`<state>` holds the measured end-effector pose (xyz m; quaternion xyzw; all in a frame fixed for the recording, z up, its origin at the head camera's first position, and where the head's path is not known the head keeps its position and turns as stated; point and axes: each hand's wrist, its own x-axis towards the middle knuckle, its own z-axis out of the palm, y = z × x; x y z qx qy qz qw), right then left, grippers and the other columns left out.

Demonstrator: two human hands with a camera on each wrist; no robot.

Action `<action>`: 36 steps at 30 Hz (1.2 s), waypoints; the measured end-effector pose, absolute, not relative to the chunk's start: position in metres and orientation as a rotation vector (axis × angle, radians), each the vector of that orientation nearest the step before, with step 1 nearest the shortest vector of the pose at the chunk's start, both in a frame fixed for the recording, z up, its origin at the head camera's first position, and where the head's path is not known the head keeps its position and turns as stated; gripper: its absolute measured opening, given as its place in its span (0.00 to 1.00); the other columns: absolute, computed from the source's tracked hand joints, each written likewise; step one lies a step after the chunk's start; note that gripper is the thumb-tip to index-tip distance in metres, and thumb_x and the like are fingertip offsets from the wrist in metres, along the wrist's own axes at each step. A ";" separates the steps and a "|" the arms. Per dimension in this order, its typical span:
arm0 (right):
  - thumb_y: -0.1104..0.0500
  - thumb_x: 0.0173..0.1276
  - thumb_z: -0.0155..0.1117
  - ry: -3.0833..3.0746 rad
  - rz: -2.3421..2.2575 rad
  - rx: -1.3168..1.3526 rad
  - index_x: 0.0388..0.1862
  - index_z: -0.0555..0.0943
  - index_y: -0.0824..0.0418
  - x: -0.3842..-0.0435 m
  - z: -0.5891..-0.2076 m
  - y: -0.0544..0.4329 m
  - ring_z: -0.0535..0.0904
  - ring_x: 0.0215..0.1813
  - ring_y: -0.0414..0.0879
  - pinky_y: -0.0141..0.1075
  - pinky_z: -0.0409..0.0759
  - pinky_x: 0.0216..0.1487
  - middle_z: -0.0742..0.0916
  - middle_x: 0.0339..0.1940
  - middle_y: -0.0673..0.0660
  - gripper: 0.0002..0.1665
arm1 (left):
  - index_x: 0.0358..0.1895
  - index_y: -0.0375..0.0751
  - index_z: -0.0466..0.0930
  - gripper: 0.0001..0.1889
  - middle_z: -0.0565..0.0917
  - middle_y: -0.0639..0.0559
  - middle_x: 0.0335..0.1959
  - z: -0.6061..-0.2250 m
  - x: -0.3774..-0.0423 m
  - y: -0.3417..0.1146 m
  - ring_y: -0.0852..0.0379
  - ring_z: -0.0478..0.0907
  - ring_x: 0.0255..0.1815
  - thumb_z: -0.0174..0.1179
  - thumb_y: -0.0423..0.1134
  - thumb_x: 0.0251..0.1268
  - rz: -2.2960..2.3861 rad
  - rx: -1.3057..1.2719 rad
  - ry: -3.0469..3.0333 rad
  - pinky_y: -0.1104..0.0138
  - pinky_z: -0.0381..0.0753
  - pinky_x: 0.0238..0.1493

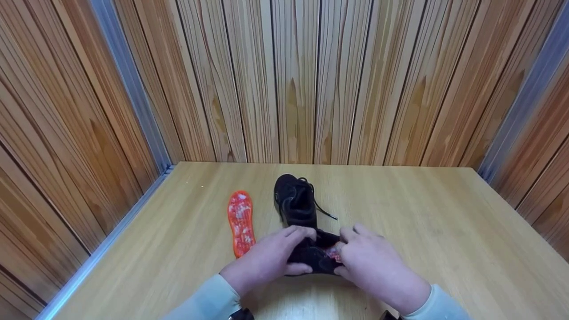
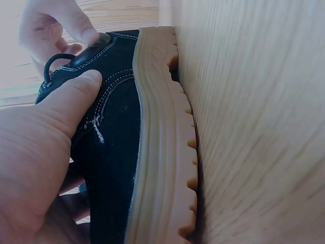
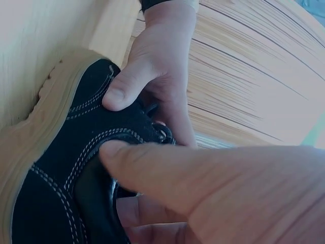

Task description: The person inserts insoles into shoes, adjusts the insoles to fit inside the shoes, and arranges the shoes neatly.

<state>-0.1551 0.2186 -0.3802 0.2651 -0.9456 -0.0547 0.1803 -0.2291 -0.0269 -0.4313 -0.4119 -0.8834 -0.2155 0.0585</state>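
A black shoe with white stitching and a tan sole stands on the table, toe to the left. My left hand grips its front part, thumb on the near side and fingers over the top. At the heel end, my right hand holds the collar, its thumb against the padded edge and its other fingers curled at the opening. Inside the opening shows part of a red-and-white patterned insole, partly hidden by the right hand.
Behind the held shoe stands a second black shoe, toe away, with a loose lace trailing right. An orange-edged red-and-white insole lies on the wooden table to the left. Wood-panelled walls enclose the back and sides.
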 end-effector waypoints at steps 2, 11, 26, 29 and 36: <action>0.41 0.54 0.90 -2.683 -0.152 0.712 0.40 0.91 0.61 -0.155 -0.380 0.218 0.73 0.39 0.49 0.45 0.83 0.34 0.83 0.39 0.54 0.28 | 0.73 0.61 0.73 0.32 0.82 0.59 0.71 -0.431 -0.229 -0.027 0.54 0.84 0.68 0.71 0.61 0.71 -0.652 -1.250 -2.677 0.54 0.86 0.69; 0.40 0.53 0.90 -2.790 -0.090 0.580 0.41 0.91 0.64 -0.159 -0.379 0.216 0.73 0.40 0.50 0.47 0.82 0.35 0.86 0.39 0.55 0.31 | 0.72 0.59 0.73 0.32 0.83 0.59 0.70 -0.430 -0.228 -0.027 0.56 0.85 0.67 0.73 0.59 0.71 -0.630 -1.245 -2.656 0.55 0.87 0.67; 0.38 0.56 0.87 -2.850 -0.110 0.527 0.42 0.90 0.62 -0.158 -0.380 0.214 0.73 0.42 0.53 0.49 0.80 0.38 0.89 0.38 0.56 0.30 | 0.71 0.59 0.74 0.31 0.83 0.59 0.70 -0.432 -0.229 -0.027 0.56 0.85 0.65 0.73 0.60 0.70 -0.636 -1.241 -2.650 0.55 0.87 0.66; 0.37 0.57 0.87 -2.861 -0.132 0.526 0.45 0.90 0.60 -0.157 -0.380 0.213 0.74 0.44 0.54 0.49 0.76 0.40 0.91 0.40 0.56 0.31 | 0.71 0.59 0.74 0.31 0.83 0.59 0.70 -0.432 -0.229 -0.027 0.55 0.85 0.66 0.73 0.60 0.70 -0.635 -1.238 -2.653 0.55 0.87 0.67; 0.45 0.52 0.91 -2.705 -0.126 0.754 0.45 0.90 0.59 -0.157 -0.384 0.218 0.74 0.39 0.49 0.43 0.76 0.34 0.90 0.39 0.53 0.28 | 0.72 0.59 0.74 0.31 0.83 0.59 0.70 -0.432 -0.229 -0.027 0.55 0.85 0.67 0.72 0.60 0.71 -0.636 -1.233 -2.662 0.55 0.86 0.68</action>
